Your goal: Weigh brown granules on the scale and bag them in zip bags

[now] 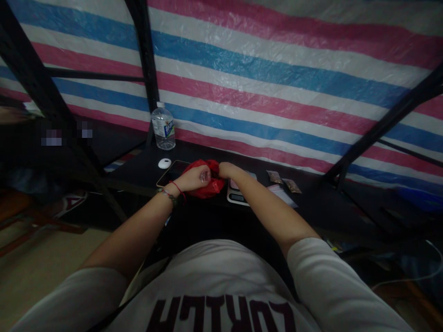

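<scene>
A crumpled red plastic bag (215, 186) lies on the dark shelf in front of me. My left hand (200, 178) is at its left side, fingers closed round a small clear plastic piece (206, 176), perhaps a little bag. At the bag's right side is my right hand (226, 170), its fingers hidden by the bag and the hand itself. Beneath my right forearm sits a white kitchen scale (236, 198), partly covered. A dark phone (170, 174) lies flat to the left of the red bag, its right end hidden.
A large clear bottle (164, 127) stands behind a white oval object (164, 163). Two small filled packets (291, 186) and a pale flat bag or sheet (283, 195) lie right of the scale. Black metal posts (145, 69) flank the shelf (204, 154). Striped sheeting (259, 92) hangs behind.
</scene>
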{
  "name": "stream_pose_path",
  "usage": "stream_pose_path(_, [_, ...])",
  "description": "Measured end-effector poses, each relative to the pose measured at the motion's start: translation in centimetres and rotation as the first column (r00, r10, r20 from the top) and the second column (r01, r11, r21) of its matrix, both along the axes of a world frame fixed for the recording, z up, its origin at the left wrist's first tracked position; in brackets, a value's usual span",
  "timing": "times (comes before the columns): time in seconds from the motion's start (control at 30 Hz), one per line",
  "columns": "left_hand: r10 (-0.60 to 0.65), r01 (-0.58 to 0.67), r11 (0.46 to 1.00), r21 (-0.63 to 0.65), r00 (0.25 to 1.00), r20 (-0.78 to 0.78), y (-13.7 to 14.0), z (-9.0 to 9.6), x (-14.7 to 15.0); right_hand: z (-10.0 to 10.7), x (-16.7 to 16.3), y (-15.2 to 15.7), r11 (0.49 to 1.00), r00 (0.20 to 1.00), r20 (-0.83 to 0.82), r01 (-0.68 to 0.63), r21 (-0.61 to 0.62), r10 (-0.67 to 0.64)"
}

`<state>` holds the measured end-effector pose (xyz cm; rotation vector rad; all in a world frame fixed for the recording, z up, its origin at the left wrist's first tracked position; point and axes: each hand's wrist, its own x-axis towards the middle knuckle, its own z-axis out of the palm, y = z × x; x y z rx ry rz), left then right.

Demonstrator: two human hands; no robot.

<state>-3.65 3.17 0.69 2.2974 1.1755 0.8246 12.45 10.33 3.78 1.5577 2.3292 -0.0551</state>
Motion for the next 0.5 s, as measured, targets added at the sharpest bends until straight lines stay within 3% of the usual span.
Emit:
stream_pose_path(0.13, [0.087, -0.088, 0.996, -0.004, 0.983, 0.16, 0.6, 0.3, -0.7, 1.0, 0.3, 0.0, 1.0, 0.998, -0.066, -0.003, -0.007, 0.003])
stream_pose_path(0.27, [0.104, -0.099, 0.995, -0.034, 0.961, 0.257, 0.8, 0.4, -1.2, 1.8, 0.3, 0.2, 0.999, 0.993, -0.115, -0.017, -0.05, 0.011])
stream_pose_path(0.37, [0.011, 0.011, 0.996, -0.088, 0.967, 0.253, 0.3, 0.6, -1.2, 2.4, 0.2, 0.6, 0.998, 0.974, -0.218, -0.059, -0.01, 0.055])
stream_pose_path(0.5, [-0.163, 0.214, 0.949, -0.233, 0.962, 0.217, -0.5, 0.7, -0.9, 2.8, 0.5, 0.6, 0.985, 0.843, -0.516, -0.083, 0.154, 0.152])
